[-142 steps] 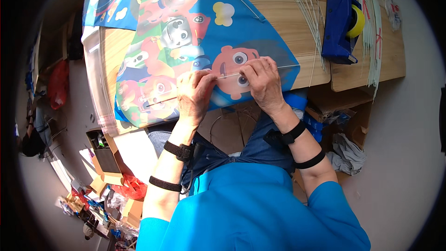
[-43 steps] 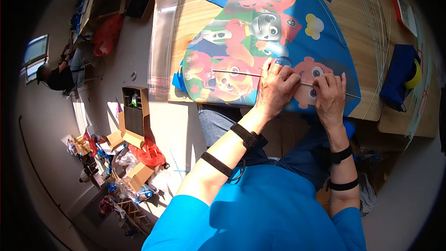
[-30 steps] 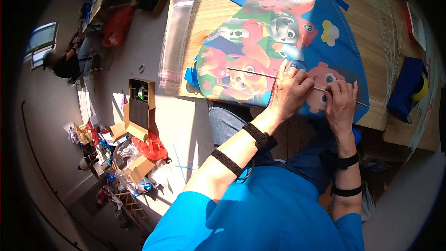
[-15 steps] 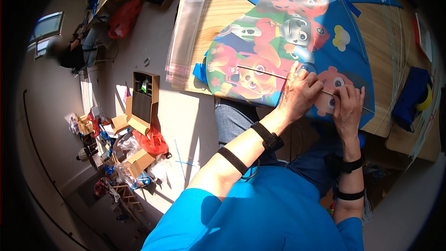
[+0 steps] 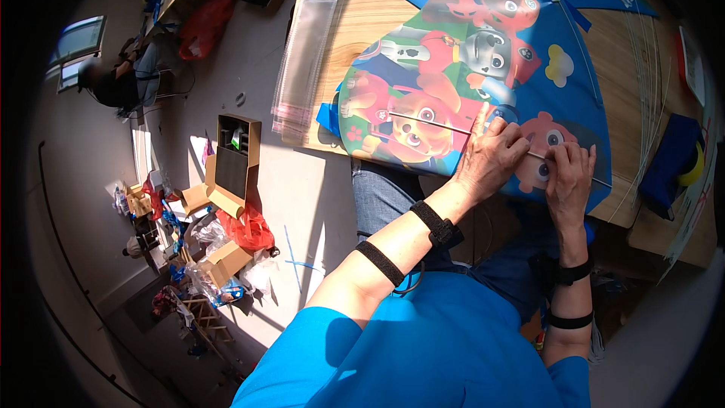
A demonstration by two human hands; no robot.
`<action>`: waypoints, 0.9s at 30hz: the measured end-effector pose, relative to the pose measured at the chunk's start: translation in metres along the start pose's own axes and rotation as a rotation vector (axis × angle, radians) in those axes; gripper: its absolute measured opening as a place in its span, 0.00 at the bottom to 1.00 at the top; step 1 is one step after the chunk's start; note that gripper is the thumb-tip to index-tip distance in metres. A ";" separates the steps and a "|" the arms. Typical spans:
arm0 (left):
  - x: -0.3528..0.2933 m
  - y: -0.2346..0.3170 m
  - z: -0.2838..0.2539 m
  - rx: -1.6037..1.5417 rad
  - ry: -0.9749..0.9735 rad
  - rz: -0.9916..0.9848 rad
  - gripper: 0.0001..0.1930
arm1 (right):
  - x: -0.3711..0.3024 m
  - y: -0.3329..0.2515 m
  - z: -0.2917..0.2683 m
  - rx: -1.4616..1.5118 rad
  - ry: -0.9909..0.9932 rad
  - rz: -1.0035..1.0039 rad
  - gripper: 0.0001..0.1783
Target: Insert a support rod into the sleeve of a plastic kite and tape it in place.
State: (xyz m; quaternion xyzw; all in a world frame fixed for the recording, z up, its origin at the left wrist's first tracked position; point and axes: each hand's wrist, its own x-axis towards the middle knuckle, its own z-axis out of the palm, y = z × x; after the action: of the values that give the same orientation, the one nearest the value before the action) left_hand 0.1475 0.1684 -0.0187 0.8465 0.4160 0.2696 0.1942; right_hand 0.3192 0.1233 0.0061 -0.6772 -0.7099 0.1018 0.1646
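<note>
A blue umbrella canopy (image 5: pixel 529 91) printed with cartoon dogs and clouds lies spread over the wooden table, its near edge reaching over my lap. Across that near part runs a thin metal rod (image 5: pixel 430 122), like an umbrella rib. My left hand (image 5: pixel 489 155) closes on the rod around its middle, index finger stretched forward. Close by on the right, my right hand (image 5: pixel 570 177) pinches the same rod with its fingertips. Beyond the right hand a thin end shows near the canopy's edge. The fingers partly cover how rod and fabric meet.
Clear plastic sleeves (image 5: pixel 306 53) are stacked at the table's left edge. To the right are a blue tape dispenser (image 5: pixel 668 166) and thin pale strands (image 5: pixel 649 83). An opened cardboard box (image 5: pixel 240 159) and a red plastic bag (image 5: pixel 249 228) are on the floor; another person (image 5: pixel 121 79) sits far left.
Both hands keep their hold on the rod with only slight finger shifts. The whole view has moved a little.
</note>
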 end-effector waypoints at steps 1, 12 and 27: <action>0.000 0.000 0.000 -0.001 0.001 -0.001 0.05 | 0.000 0.000 0.000 0.002 0.006 -0.001 0.04; 0.000 -0.001 0.001 0.033 0.011 0.002 0.08 | -0.001 -0.001 0.000 0.019 0.023 -0.001 0.05; -0.001 -0.002 0.000 -0.005 -0.028 -0.014 0.07 | -0.001 0.001 0.001 0.013 0.013 0.000 0.04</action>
State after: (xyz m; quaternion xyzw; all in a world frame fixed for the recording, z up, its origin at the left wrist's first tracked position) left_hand 0.1457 0.1684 -0.0200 0.8468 0.4185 0.2572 0.2040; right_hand 0.3200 0.1222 0.0049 -0.6767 -0.7083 0.1021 0.1735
